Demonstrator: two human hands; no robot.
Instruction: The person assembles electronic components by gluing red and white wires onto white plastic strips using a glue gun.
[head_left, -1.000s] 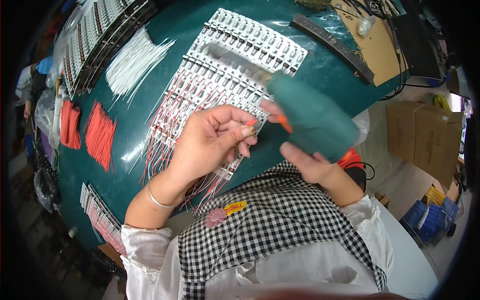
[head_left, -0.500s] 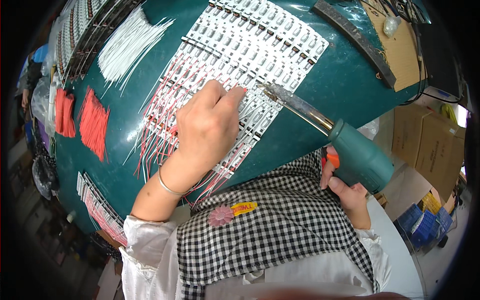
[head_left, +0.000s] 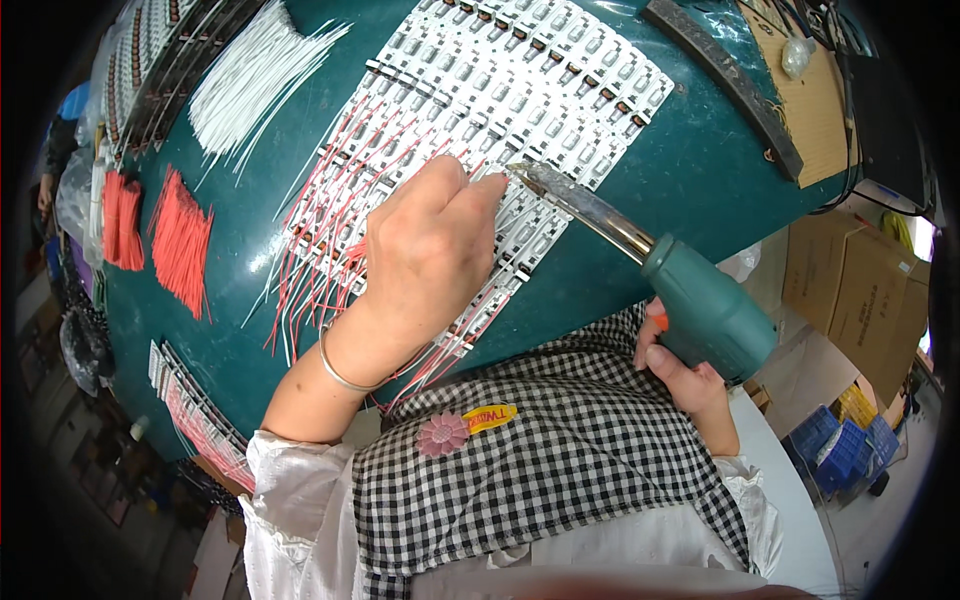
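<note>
Green tabletop [head_left: 570, 290] lies below both hands. The left hand [head_left: 432, 240] is narrowly bent over the white panel of circuit boards [head_left: 520, 100]; whether it pinches something, I cannot tell. The right hand [head_left: 690, 382] grips a green soldering gun [head_left: 708, 305], whose tip is just beside the left hand. Farther left lie white wires [head_left: 245, 90] and red wires [head_left: 180, 250].

gun body [head_left: 712, 310]: smooth plastic | barrel [head_left: 595, 210]: shiny metal (mottled toward tip) | tabletop [head_left: 560, 300]: glossy | apron [head_left: 545, 455]: matt cloth

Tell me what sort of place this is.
Probably an electronics workshop: a green soldering gun in the right hand, rows of white circuit boards, and a pile of white wires.
</note>
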